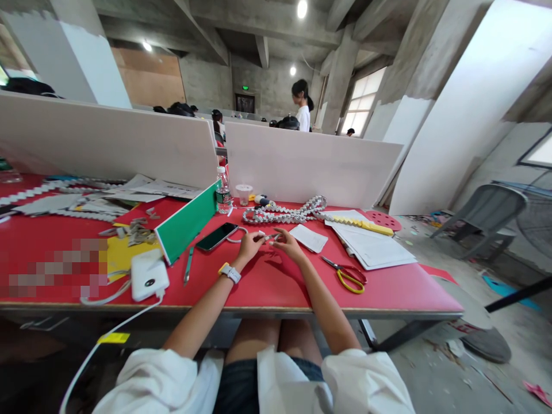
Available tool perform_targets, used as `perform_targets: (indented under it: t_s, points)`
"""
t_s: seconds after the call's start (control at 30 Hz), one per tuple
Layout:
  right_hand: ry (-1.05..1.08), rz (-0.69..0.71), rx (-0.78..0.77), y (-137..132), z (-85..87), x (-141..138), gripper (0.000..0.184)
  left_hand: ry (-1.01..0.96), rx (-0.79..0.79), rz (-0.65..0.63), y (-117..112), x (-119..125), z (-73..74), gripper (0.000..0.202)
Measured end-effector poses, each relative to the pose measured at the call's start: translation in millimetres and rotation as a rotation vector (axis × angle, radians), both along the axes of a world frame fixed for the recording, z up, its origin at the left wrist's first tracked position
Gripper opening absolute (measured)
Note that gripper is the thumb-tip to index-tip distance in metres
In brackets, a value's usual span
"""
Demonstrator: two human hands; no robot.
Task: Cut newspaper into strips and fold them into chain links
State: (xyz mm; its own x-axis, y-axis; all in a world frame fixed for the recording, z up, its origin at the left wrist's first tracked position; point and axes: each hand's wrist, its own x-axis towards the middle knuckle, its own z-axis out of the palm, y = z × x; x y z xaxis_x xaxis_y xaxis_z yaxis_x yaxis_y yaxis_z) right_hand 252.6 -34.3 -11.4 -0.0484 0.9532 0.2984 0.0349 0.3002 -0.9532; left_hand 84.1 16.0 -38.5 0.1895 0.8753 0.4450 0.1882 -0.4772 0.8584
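Above the red tabletop, my left hand (250, 247) and my right hand (288, 245) meet with fingertips closed on a small pale piece (269, 237), which looks like folded paper. Its exact shape is too small to make out. A watch (230, 272) is on my left wrist. Just left of my left hand lie a black-screened phone (221, 236) and a white cable loop (238, 233). Beyond my hands rests a grey-white zigzag chain (280, 215). A small white paper pad (309, 238) lies right of my right hand, with yellow-handled scissors (348, 277) nearer the edge.
A green divider (188, 221) stands left, beside a water bottle (223, 192) and a plastic cup (244, 194). A white power bank (149, 275) and a pen (188, 265) lie near it. Paper sheets (373, 244) are on the right. White panels (310, 164) line the back.
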Motion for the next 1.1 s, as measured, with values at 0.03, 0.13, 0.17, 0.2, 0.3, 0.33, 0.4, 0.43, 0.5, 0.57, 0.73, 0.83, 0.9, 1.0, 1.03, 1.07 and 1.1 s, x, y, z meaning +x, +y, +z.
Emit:
perform_targets:
  t_s: [0.03, 0.13, 0.17, 0.2, 0.3, 0.33, 0.4, 0.43, 0.5, 0.57, 0.73, 0.83, 0.9, 1.0, 1.03, 1.07, 1.1]
  points:
    - [0.009, 0.016, -0.005, 2, -0.3, 3, 0.046, -0.003, -0.004, -0.007, 1, 0, -0.3, 0.021]
    - [-0.005, 0.029, -0.011, 8, -4.9, 9, 0.029, -0.002, -0.006, -0.037, 2, 0, -0.8, 0.021]
    - [-0.018, 0.006, -0.007, 10, -6.9, 9, 0.025, 0.003, -0.001, -0.050, 1, 1, -0.7, 0.020]
    - [-0.029, -0.028, -0.001, 12, -8.9, 9, 0.022, 0.008, 0.005, -0.064, 1, 1, -0.3, 0.019]
    - [-0.033, -0.132, 0.010, 15, -12.6, 6, 0.021, 0.037, 0.024, -0.104, -2, 2, 1.8, 0.019]
    - [-0.026, -0.158, 0.015, 15, -13.1, 5, 0.023, 0.051, 0.027, -0.104, -3, 3, 2.7, 0.020]
    - [-0.022, -0.196, 0.026, 15, -13.0, 4, 0.025, 0.073, 0.029, -0.088, -5, 3, 4.1, 0.021]
    - [-0.030, -0.206, 0.032, 15, -12.8, 3, 0.025, 0.076, 0.026, -0.079, -6, 3, 4.6, 0.021]
    - [-0.058, -0.223, 0.043, 15, -12.3, 3, 0.024, 0.063, 0.018, -0.067, -6, 3, 4.9, 0.020]
    - [-0.089, -0.231, 0.053, 14, -12.2, 3, 0.021, 0.048, 0.010, -0.061, -6, 3, 4.5, 0.019]
    - [-0.103, -0.224, 0.059, 14, -11.6, 3, 0.016, 0.025, -0.035, -0.034, -7, 2, 4.1, 0.018]
    - [-0.068, -0.198, 0.020, 13, -9.5, 2, 0.017, 0.000, -0.071, -0.014, -8, 2, 5.9, 0.018]
    - [-0.043, -0.181, -0.004, 12, -7.4, 1, 0.017, -0.010, -0.088, -0.004, -9, 2, 7.3, 0.020]
    - [-0.002, -0.158, -0.016, 11, -4.9, -1, 0.017, -0.003, -0.091, 0.008, -9, 1, 8.2, 0.022]
    - [0.008, -0.158, -0.019, 10, -4.5, -2, 0.018, 0.003, -0.083, 0.010, -9, 1, 8.0, 0.022]
    - [0.013, -0.163, -0.021, 10, -4.4, -2, 0.018, 0.011, -0.069, 0.013, -9, 2, 7.6, 0.021]
    - [0.013, -0.171, -0.023, 10, -4.5, -3, 0.019, 0.020, -0.048, 0.019, -9, 2, 7.2, 0.021]
